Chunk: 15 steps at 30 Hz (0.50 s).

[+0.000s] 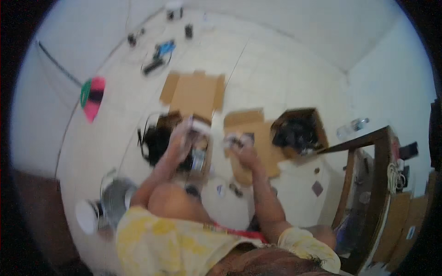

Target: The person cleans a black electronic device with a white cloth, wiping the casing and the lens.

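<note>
My left hand (181,137) is closed on a whitish, box-like object (201,127), blurred by motion, over an open cardboard box (206,162). Inside that box, small packaged items show beside my left wrist. To the right, my right hand (244,151) has its fingers curled round something small, pale and dark, too smeared to name. It hovers over the flattened lid of a second cardboard box (263,158). A heap of black cables (156,143) lies just left of my left forearm.
At the right, an open box (321,131) holds black bagged items, near a plastic bottle (360,123) and a wooden frame (381,161). A grey bucket (116,198) stands at the left. Further off lie a blue item with cables (165,48) and a pink-green broom (94,97).
</note>
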### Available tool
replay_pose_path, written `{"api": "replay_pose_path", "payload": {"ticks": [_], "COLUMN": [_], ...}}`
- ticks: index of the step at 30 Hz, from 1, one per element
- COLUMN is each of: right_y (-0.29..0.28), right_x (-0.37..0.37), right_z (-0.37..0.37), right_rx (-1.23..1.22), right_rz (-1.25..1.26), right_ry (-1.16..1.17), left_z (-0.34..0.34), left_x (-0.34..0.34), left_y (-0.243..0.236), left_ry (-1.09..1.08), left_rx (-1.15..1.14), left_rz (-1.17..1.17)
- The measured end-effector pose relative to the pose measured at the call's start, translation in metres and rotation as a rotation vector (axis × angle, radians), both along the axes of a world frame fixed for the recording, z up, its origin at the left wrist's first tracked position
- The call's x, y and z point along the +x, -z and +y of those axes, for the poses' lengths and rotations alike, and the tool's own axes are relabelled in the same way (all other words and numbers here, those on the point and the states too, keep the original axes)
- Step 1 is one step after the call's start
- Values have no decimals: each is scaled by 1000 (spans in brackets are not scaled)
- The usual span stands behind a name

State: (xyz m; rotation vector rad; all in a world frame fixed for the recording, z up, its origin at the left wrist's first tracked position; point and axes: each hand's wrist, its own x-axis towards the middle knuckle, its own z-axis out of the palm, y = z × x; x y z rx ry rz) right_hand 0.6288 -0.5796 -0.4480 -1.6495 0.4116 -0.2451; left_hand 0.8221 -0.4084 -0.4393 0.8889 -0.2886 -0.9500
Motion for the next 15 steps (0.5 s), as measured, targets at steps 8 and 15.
{"api": "replay_pose_path", "payload": {"ticks": [8, 15], "right_y": [32, 51], "right_x": [-1, 8], "right_z": [20, 23], "right_rx": [142, 96], "right_rz": [-109, 35], "right_ry": [100, -23], "left_z": [7, 17], "left_x": [-4, -3], "left_y": [0, -7], "left_ry": [-2, 59], "left_rx": [186, 257], "left_rz": [-148, -324]}}
